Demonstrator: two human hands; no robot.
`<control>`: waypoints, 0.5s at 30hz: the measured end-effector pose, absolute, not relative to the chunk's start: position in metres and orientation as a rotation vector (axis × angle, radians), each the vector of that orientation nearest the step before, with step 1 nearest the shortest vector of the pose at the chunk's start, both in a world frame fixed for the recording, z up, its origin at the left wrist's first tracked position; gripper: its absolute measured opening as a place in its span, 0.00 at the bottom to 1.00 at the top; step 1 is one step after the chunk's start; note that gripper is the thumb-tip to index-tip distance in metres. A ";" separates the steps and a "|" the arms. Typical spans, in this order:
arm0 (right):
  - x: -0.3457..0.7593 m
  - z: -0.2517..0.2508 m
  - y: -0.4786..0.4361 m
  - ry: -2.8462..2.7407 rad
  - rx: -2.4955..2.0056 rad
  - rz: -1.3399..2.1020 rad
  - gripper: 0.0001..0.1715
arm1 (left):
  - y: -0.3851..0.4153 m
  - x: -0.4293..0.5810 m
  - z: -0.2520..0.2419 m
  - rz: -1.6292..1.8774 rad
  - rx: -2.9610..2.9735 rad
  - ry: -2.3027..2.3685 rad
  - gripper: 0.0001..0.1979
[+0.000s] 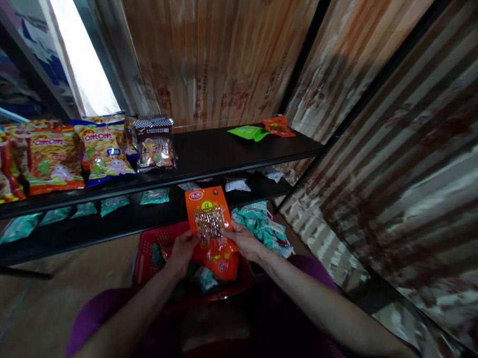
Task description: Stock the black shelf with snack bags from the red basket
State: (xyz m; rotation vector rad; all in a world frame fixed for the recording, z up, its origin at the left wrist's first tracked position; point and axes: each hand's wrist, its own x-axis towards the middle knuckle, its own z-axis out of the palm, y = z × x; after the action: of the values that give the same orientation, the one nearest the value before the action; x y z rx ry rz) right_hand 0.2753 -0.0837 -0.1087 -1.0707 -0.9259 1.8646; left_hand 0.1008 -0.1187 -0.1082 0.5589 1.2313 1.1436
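Observation:
An orange snack packet [208,208] with a clear window stands upright between my hands, above the basket. On its left edge my left hand [183,251] is closed, and my right hand [244,241] grips the lower right edge. Below it, another orange packet [222,260] lies in the red basket [147,251]; whether my fingers touch that one too I cannot tell. Teal packets [206,278] lie in the basket as well, partly hidden by my forearms.
A black shelf [217,148] carries several snack bags [56,158] at left, a brown bag [155,143], a green packet [249,132] and an orange packet [278,126]. Teal packets lie on the lower shelf [133,215]. More teal packets [260,223] are heaped right of the basket. Corrugated wall [401,182] stands right.

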 end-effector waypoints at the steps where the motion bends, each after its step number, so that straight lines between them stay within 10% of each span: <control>1: 0.276 -0.101 -0.081 -0.943 -1.058 1.862 0.26 | -0.116 0.101 -0.100 1.152 0.575 1.213 0.16; 15: 0.274 -0.093 -0.090 -0.976 -1.126 1.776 0.21 | -0.129 0.103 -0.086 1.189 0.660 1.296 0.05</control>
State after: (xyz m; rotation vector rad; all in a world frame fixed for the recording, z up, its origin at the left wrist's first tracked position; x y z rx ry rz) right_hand 0.2739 -0.0896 -0.0932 -1.1258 -0.9761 1.7758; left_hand 0.1026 -0.1288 -0.0861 0.6603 1.2959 1.1888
